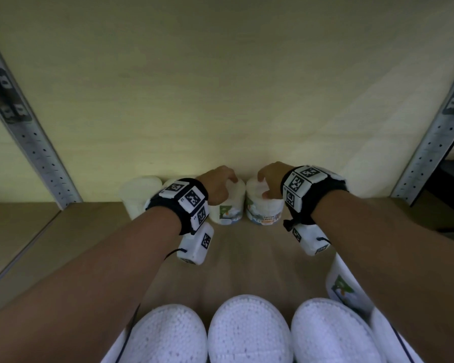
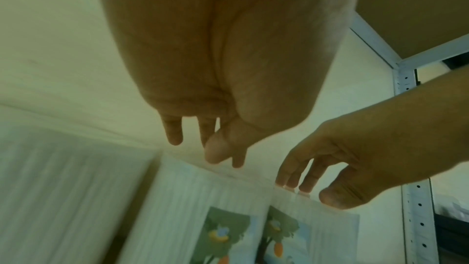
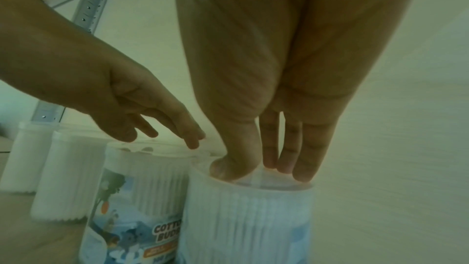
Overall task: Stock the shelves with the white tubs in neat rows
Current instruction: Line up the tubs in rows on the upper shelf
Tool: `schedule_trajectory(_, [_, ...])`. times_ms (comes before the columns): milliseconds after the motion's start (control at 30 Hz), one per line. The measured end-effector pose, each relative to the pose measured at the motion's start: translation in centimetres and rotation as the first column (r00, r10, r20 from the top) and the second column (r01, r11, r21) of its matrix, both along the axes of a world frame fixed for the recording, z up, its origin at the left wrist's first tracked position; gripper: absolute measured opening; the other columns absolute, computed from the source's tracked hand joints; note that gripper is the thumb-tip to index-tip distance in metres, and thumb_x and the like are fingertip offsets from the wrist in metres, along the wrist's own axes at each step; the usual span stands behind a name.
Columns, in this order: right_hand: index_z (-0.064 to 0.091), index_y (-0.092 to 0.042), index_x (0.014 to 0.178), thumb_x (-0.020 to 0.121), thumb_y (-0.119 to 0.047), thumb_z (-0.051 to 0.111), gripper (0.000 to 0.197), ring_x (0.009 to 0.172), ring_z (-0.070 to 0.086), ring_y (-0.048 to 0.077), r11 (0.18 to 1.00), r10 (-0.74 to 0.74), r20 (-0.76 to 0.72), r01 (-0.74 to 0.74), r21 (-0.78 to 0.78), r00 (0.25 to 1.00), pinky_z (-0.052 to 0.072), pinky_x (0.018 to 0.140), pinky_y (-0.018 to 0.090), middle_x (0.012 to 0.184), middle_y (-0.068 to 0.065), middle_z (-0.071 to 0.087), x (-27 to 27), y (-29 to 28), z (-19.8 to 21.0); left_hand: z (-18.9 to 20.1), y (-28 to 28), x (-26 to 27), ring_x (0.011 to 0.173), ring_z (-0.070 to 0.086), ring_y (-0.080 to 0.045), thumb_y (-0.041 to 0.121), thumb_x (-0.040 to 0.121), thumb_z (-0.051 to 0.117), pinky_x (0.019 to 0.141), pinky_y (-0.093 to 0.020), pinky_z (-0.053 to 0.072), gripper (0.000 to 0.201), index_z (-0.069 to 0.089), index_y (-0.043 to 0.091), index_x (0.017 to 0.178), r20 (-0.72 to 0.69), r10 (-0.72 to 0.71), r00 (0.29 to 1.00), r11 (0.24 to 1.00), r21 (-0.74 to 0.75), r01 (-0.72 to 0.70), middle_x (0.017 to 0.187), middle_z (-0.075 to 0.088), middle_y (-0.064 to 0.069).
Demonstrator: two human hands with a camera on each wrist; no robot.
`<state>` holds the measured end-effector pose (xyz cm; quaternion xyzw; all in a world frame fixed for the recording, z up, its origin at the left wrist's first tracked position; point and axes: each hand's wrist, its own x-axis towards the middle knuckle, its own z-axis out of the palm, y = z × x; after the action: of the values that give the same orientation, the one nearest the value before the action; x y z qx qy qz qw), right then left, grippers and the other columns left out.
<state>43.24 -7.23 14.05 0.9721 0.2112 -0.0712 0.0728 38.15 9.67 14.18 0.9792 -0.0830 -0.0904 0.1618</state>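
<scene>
Four white tubs stand in a row along the back edge of the shelf [image 1: 247, 239], packed with cotton buds. The rightmost tub [image 1: 264, 206] touches its neighbour [image 1: 227, 208]; two plainer tubs [image 1: 139, 192] stand further left. More tubs [image 1: 248, 331] crowd the front edge, between the forearms. Grey perforated uprights [image 1: 40, 153] frame both sides. The right hand [image 1: 271, 176] rests straight fingertips [image 3: 302, 174] on the rightmost tub's lid; the left hand [image 1: 216, 184] hovers above its neighbour, fingers relaxed and apart.

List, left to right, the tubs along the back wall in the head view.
Plain white tub → tub mostly hidden behind the left wrist → tub under the left hand → cotton buds tub under the right hand.
</scene>
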Motion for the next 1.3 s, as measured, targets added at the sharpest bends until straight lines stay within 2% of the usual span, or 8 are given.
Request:
schedule_trajectory(100, [0.059, -0.001, 0.126, 0.091, -0.025, 0.062, 0.043, 0.116, 0.060, 0.033, 1.000, -0.001, -0.006, 0.001, 0.003, 1.000, 0.050, 0.100, 0.040, 0.126, 0.019, 0.062, -0.1, 0.1, 0.1, 0.0, -0.3, -0.1, 0.134, 0.031, -0.031, 0.013, 0.093, 0.049, 0.108, -0.042, 0.034, 0.044, 0.042, 0.010, 0.136, 0.124, 0.091, 0.988, 0.994, 0.045, -0.098, 0.144, 0.031, -0.011])
schedule_trajectory(267, [0.059, 0.001, 0.127, 0.092, -0.018, 0.059, 0.039, 0.118, 0.060, 0.033, 1.000, -0.005, -0.008, 0.005, 0.002, 1.000, 0.049, 0.100, 0.038, 0.129, 0.019, 0.061, 0.0, 0.2, 0.1, -0.7, -1.0, 0.1, 0.129, 0.037, -0.034, 0.044, 0.092, 0.052, 0.106, -0.046, 0.037, 0.055, 0.047, 0.006, 0.131, 0.186, 0.158, 0.970, 0.975, 0.125, -0.183, 0.136, 0.039, -0.016])
schedule_trajectory(600, [0.058, 0.000, 0.129, 0.092, -0.018, 0.060, 0.041, 0.120, 0.058, 0.032, 1.000, -0.009, -0.013, 0.009, 0.003, 1.000, 0.047, 0.102, 0.038, 0.131, 0.019, 0.059, 0.2, 0.3, 0.1, -0.8, -0.7, 0.4, 0.128, 0.044, -0.031, 0.034, 0.092, 0.058, 0.105, -0.040, 0.040, 0.052, 0.047, 0.007, 0.134, 0.140, 0.098, 0.985, 0.988, 0.105, -0.114, 0.140, 0.042, -0.015])
schedule_trajectory(767, [0.060, -0.002, 0.127, 0.090, -0.022, 0.063, 0.042, 0.116, 0.060, 0.032, 1.000, 0.002, 0.006, -0.002, -0.010, 1.000, 0.049, 0.100, 0.038, 0.128, 0.018, 0.061, 0.1, 0.3, 0.1, -0.4, -0.3, 0.2, 0.131, 0.043, -0.027, 0.012, 0.093, 0.055, 0.101, -0.033, 0.038, 0.046, 0.044, 0.013, 0.137, 0.073, 0.058, 0.996, 0.997, 0.056, -0.062, 0.146, 0.038, -0.009])
schedule_trajectory(933, [0.061, -0.005, 0.123, 0.089, -0.028, 0.064, 0.041, 0.111, 0.062, 0.033, 1.000, 0.007, 0.024, -0.007, -0.014, 1.000, 0.052, 0.097, 0.041, 0.122, 0.016, 0.064, -0.2, 0.2, 0.1, 0.0, 0.0, 0.0, 0.132, 0.042, -0.028, -0.006, 0.088, 0.047, 0.101, -0.035, 0.042, 0.052, 0.049, 0.017, 0.134, 0.040, 0.023, 0.999, 0.999, 0.035, -0.024, 0.146, 0.039, -0.009])
schedule_trajectory(1033, [0.060, -0.004, 0.124, 0.089, -0.029, 0.064, 0.042, 0.111, 0.061, 0.034, 1.000, 0.004, 0.010, -0.004, -0.003, 1.000, 0.051, 0.098, 0.042, 0.122, 0.017, 0.064, -0.1, 0.1, 0.2, -0.1, -0.2, -0.1, 0.128, 0.045, -0.028, 0.009, 0.092, 0.051, 0.102, -0.033, 0.039, 0.039, 0.052, 0.010, 0.131, 0.162, 0.078, 0.984, 0.997, 0.012, -0.081, 0.140, 0.044, -0.012])
schedule_trajectory(1167, [0.059, -0.002, 0.126, 0.091, -0.026, 0.063, 0.043, 0.115, 0.060, 0.033, 1.000, -0.008, -0.017, 0.008, 0.001, 1.000, 0.049, 0.099, 0.039, 0.126, 0.018, 0.062, 0.0, 0.2, 0.3, -1.0, -0.5, 0.2, 0.121, 0.050, -0.032, 0.042, 0.090, 0.058, 0.100, -0.039, 0.044, 0.054, 0.054, 0.004, 0.128, 0.200, 0.141, 0.970, 0.981, 0.104, -0.165, 0.132, 0.048, -0.017])
schedule_trajectory(1300, [0.061, -0.001, 0.125, 0.089, -0.020, 0.062, 0.041, 0.115, 0.061, 0.033, 1.000, -0.008, -0.008, 0.008, -0.001, 1.000, 0.050, 0.098, 0.040, 0.126, 0.019, 0.063, 0.3, 0.1, 0.0, -1.0, -0.5, 0.4, 0.122, 0.049, -0.032, 0.043, 0.089, 0.059, 0.100, -0.037, 0.041, 0.056, 0.052, 0.004, 0.129, 0.189, 0.102, 0.977, 0.982, 0.136, -0.129, 0.134, 0.048, -0.017])
